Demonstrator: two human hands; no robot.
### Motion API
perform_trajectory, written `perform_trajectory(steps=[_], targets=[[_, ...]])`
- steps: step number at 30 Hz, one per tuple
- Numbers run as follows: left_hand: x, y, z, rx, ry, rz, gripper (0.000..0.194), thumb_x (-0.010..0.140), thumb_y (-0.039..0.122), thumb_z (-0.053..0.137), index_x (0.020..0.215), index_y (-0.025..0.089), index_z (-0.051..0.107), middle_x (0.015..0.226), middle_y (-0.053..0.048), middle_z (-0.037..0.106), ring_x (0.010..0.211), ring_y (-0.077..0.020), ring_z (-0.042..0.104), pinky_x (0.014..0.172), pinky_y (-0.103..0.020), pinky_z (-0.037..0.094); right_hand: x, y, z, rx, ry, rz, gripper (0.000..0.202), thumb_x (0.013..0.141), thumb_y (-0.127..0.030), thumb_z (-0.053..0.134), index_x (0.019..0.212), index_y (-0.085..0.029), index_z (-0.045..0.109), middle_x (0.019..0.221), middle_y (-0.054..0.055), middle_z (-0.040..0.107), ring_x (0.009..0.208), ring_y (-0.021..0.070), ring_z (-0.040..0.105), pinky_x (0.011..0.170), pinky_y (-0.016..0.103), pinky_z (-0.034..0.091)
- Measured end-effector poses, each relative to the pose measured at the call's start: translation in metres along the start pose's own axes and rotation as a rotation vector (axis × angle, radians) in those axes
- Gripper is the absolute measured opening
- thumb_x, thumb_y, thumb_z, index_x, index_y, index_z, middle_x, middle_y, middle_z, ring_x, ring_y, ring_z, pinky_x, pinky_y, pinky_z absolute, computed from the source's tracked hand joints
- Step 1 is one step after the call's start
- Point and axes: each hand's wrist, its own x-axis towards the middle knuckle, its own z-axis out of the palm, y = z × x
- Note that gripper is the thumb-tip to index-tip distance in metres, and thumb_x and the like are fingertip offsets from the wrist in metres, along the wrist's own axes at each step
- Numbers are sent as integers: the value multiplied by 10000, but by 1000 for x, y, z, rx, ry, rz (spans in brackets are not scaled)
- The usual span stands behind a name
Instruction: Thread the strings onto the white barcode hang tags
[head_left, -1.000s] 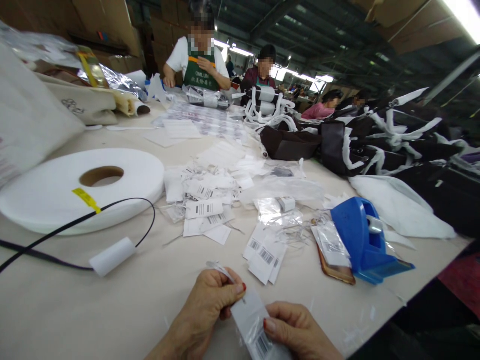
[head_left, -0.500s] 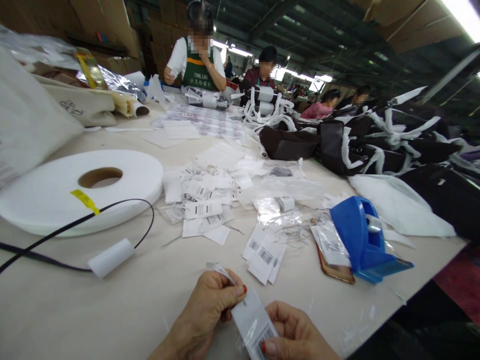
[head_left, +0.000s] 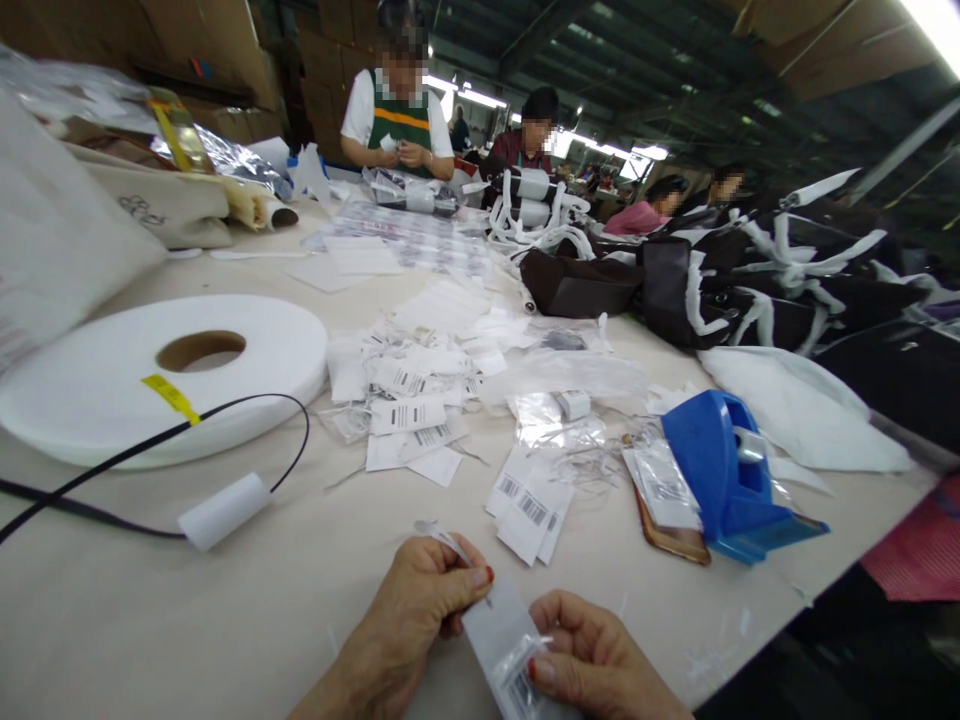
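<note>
Barcode tag (head_left: 504,640) pinched by both hands' fingers (head_left: 469,580), loose tags (head_left: 529,512) and blue dispenser (head_left: 724,478) beyond.

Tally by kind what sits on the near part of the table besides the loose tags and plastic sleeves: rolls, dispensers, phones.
White tape roll: 1
Small white roll on the black cord: 1
Blue tape dispenser: 1
Phone, partly under tags: 1
Total: 4
</note>
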Motion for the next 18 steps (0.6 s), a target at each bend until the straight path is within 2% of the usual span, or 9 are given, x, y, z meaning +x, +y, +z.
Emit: perform_trajectory(steps=[4,8,12,18], targets=[[0,1,-1,-9,-8,-8,168,593,264,647,563,141,537,450,50,454,410,-58,319,427,-214,178,-4,2,-5,-42,7,5,286,593,-238,799,777,-119,616,662,48,703,580,128,643,566,190,415],[-1,1,-2,-4,1,-10,167,587,259,645,553,141,532,453,50,444,421,-62,318,432,-220,180,-6,3,-7,-72,106,-27,245,602,-282,793,678,-114,631,635,31,698,517,90,604,498,164,375],[-2,-1,0,14,-12,-2,157,606,252,631,556,139,533,460,47,451,423,-62,317,434,-220,183,-5,5,-3,-40,190,-61,258,592,-314,792,622,-123,620,564,6,672,486,83,569,476,173,366],[0,-5,4,31,-38,-23,159,592,257,628,553,144,523,446,55,440,413,-60,318,426,-217,188,-1,4,5,-54,233,-84,265,568,-329,798,585,-121,636,517,-4,638,460,77,522,460,179,338]])
